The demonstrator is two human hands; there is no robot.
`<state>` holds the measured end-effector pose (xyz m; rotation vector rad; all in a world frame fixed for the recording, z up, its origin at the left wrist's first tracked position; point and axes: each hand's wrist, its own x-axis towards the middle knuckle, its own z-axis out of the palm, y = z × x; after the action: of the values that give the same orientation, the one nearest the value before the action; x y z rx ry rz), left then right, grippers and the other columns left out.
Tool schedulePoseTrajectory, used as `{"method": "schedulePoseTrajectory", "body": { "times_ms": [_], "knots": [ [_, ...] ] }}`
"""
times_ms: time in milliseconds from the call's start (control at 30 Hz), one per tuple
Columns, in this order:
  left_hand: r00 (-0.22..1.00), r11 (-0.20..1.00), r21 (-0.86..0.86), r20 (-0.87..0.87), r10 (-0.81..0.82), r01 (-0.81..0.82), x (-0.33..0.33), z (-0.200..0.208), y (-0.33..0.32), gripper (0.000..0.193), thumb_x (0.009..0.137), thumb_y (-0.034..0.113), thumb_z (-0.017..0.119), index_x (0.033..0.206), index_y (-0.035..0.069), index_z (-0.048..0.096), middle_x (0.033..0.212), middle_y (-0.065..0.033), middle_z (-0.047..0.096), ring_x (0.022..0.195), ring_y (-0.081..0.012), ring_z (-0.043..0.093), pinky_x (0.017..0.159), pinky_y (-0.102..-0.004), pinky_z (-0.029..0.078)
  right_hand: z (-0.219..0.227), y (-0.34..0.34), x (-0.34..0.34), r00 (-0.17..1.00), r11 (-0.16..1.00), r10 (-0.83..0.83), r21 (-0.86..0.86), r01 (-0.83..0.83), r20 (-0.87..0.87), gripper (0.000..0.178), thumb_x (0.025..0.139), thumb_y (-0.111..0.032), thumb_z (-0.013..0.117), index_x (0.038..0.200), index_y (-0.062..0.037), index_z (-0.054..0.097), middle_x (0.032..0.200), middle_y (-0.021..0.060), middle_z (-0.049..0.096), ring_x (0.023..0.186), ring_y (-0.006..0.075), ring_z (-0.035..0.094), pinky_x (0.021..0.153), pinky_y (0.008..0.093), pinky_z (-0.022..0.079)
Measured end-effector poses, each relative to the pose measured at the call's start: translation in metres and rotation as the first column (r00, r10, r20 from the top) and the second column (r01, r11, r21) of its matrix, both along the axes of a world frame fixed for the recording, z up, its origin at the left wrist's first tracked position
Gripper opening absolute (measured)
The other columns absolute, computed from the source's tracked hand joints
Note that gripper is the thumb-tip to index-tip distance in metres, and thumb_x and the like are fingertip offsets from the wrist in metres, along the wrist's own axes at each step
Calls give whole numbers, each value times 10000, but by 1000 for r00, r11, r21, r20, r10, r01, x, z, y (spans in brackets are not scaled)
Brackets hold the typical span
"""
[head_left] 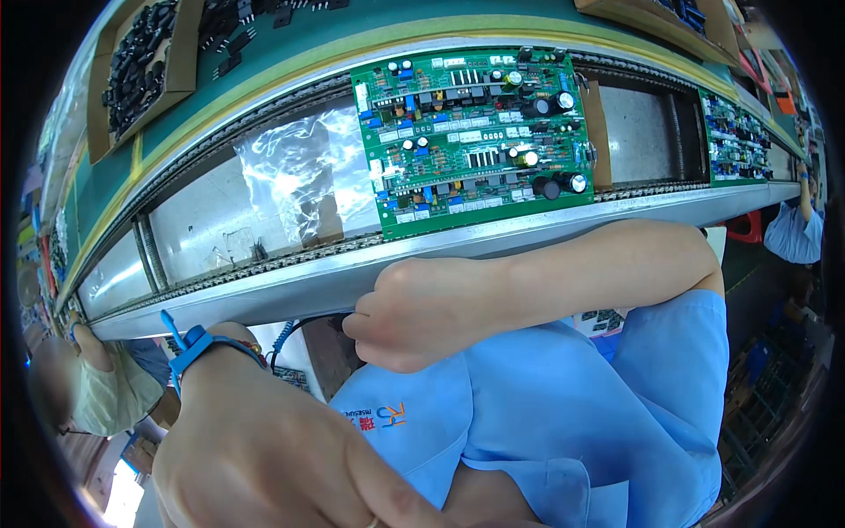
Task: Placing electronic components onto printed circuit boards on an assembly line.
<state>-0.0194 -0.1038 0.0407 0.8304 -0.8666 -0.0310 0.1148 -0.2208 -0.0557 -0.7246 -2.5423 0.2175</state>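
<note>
My left hand [264, 449] is large and close at the lower left, back toward me, with a blue wrist strap [207, 348] round the wrist. Its fingers run off past the lower edge, so their grip is hidden. In front of my blue shirt, my right hand [414, 317] is curled into a fist just below the conveyor's near rail. Whatever its fingers hold, if anything, is out of sight. A dark cable and a blue coiled cord [282, 339] show beside its knuckles. Beyond that hand, a green circuit board [480, 211] crowded with components rests across the conveyor rails.
The metal conveyor rail [299, 286] curves across in front of me. Clear plastic [308, 176] lies left of the board. Another populated board [738, 141] sits farther right. A cardboard box [180, 70] of black parts stands far left. People work at both sides.
</note>
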Motion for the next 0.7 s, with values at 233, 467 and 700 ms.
{"method": "schedulePoseTrajectory", "body": {
  "times_ms": [233, 467, 700],
  "knots": [
    [991, 985, -108, -40, 128, -131, 30, 17, -3, 663, 1034, 424, 412, 453, 107, 362, 481, -12, 379, 394, -144, 373, 1020, -554, 479, 1, 2, -1, 997, 992, 10, -121, -20, -81, 154, 678, -149, 627, 604, -76, 514, 633, 17, 478, 574, 153, 535, 439, 294, 428],
    [996, 996, -68, -66, 57, -62, 19, 17, -2, 594, 1015, 320, 430, 465, 112, 349, 492, -1, 368, 402, -127, 372, 1031, -546, 475, -1, 2, -2, 999, 996, 17, -87, -20, -34, 154, 668, -152, 631, 601, -81, 513, 628, 13, 471, 566, 149, 525, 435, 293, 419],
    [993, 1000, -30, -118, 2, -6, 6, 18, -2, 531, 975, 145, 503, 472, 123, 337, 490, 18, 351, 403, -107, 369, 1051, -533, 464, -1, 1, -3, 999, 1000, 13, -26, -14, -49, 145, 672, -160, 629, 601, -95, 520, 625, -1, 478, 563, 143, 530, 433, 287, 411]
  ]
}}
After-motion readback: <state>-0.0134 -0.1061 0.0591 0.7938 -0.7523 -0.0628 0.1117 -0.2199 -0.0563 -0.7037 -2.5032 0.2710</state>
